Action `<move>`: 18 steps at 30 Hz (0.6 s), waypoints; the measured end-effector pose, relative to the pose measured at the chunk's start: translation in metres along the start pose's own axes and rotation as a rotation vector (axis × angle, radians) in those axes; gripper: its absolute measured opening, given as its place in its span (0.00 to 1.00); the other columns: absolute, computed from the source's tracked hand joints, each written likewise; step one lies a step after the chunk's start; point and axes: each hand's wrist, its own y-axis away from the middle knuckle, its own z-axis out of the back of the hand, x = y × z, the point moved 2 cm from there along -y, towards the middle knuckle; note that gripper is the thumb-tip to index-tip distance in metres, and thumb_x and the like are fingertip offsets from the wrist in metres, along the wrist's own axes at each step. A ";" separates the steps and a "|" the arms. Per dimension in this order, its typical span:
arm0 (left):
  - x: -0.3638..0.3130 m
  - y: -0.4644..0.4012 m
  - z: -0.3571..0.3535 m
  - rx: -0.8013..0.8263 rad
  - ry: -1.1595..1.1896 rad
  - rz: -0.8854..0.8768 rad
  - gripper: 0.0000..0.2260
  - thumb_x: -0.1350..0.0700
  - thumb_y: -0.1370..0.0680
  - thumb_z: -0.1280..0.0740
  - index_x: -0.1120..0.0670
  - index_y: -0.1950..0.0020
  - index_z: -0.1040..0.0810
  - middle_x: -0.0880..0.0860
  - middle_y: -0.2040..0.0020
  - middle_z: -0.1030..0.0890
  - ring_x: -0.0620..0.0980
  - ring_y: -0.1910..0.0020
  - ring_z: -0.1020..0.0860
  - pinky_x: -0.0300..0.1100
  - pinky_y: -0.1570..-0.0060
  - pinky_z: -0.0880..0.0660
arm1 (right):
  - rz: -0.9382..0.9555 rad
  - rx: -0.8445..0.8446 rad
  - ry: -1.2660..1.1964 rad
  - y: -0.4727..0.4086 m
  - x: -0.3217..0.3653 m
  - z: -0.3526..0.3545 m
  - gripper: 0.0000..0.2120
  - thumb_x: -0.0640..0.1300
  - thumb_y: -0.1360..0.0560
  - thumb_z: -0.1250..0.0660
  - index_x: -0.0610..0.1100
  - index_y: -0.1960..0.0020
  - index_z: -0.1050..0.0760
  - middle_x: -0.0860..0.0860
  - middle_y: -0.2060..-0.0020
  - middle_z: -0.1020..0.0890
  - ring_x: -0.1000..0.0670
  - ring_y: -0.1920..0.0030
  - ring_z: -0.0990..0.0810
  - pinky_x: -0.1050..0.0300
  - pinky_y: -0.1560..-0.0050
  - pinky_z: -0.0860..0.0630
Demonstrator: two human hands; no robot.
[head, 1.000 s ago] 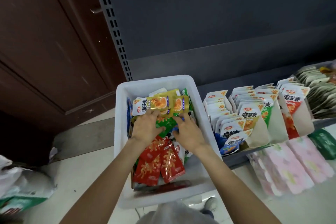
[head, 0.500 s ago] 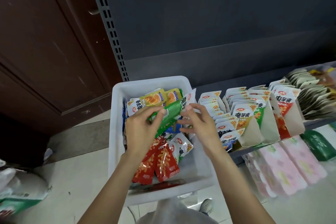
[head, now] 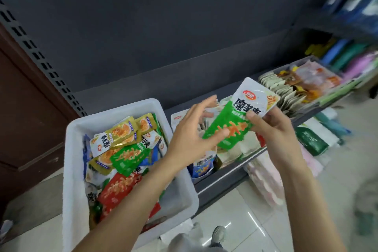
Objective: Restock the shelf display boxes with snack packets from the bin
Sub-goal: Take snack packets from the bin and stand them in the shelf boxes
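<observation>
Green snack packet [head: 235,127] held above the shelf display boxes [head: 231,149], pinched in the right hand [head: 274,129] grip by thumb and fingers. Left hand [head: 192,137] grip spread, fingertips brushing the packet's lower edge. White bin [head: 77,170] lower left, full of packets.

A shop, snack aisle, low down near the floor. Landmark: the dark shelf [head: 221,178], w/ a slotted upright [head: 41,61] at its left end and a plain grey back panel [head: 163,26] above it. On the shelf, display boxes [head: 245,149] w/ rows of same-brand packets, more packets [head: 302,86] further right. Left of the shelf, a white bin [head: 131,108] of mixed stock. Below the shelf, bagged goods [head: 311,141] on the tiled floor [head: 255,221]. Far right, more shelving, blurred.
</observation>
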 end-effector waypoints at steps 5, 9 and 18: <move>-0.001 -0.054 -0.048 0.007 -0.055 0.060 0.07 0.58 0.28 0.27 0.51 0.51 0.19 0.41 0.59 0.19 0.38 0.61 0.21 0.33 0.55 0.25 | 0.053 0.069 0.216 -0.027 0.006 0.052 0.11 0.32 0.26 0.33 0.46 0.50 0.21 0.55 0.55 0.15 0.55 0.53 0.17 0.58 0.51 0.22; 0.019 -0.079 -0.072 0.031 -0.222 0.057 0.03 0.55 0.28 0.27 0.50 0.55 0.18 0.39 0.60 0.21 0.39 0.62 0.20 0.41 0.55 0.22 | 0.142 -0.021 0.622 -0.058 -0.011 0.084 0.11 0.43 0.27 0.29 0.52 0.49 0.27 0.51 0.58 0.16 0.50 0.59 0.18 0.56 0.60 0.22; 0.051 -0.103 -0.082 0.021 -0.502 0.026 0.03 0.52 0.26 0.30 0.48 0.53 0.20 0.40 0.56 0.20 0.44 0.51 0.25 0.41 0.53 0.30 | 0.304 0.192 0.993 -0.108 -0.057 0.088 0.09 0.42 0.25 0.32 0.44 0.45 0.25 0.44 0.67 0.19 0.43 0.63 0.19 0.51 0.61 0.24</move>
